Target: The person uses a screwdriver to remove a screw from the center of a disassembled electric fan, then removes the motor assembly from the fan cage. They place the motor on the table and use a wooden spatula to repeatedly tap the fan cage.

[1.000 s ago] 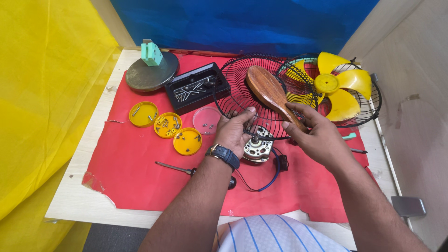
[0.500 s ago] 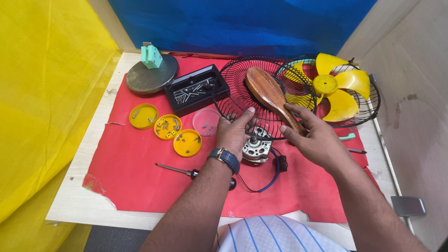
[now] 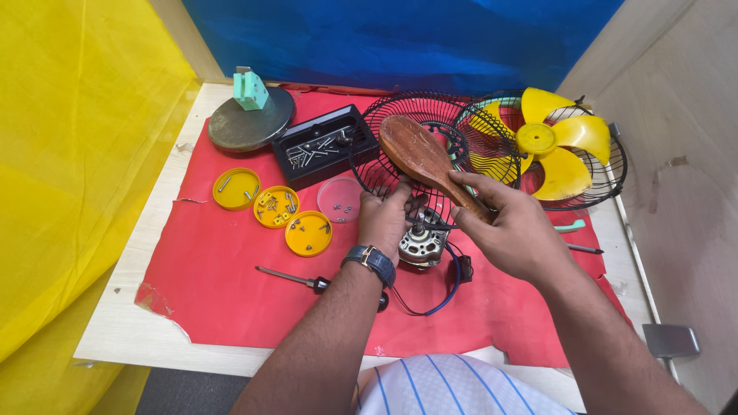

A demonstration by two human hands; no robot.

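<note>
My left hand [image 3: 386,217], with a dark wristwatch, grips a small fan motor [image 3: 421,244] on the red cloth [image 3: 231,269]. My right hand [image 3: 513,230] holds a brown wooden paddle-shaped piece [image 3: 411,150] by its handle, its broad end raised over the black wire fan guard [image 3: 400,115]. Blue and black wires loop out from the motor toward a small black part [image 3: 461,269].
A second guard with a yellow fan blade [image 3: 565,150] lies at the right. A black tray of screws [image 3: 323,147], three yellow lids [image 3: 277,206], a pink lid [image 3: 340,200], a round base with a green part [image 3: 250,115] and a screwdriver [image 3: 296,278] lie at the left.
The motor and my left hand have shifted slightly; my right hand has kept the wooden piece in about the same place over the guard.
</note>
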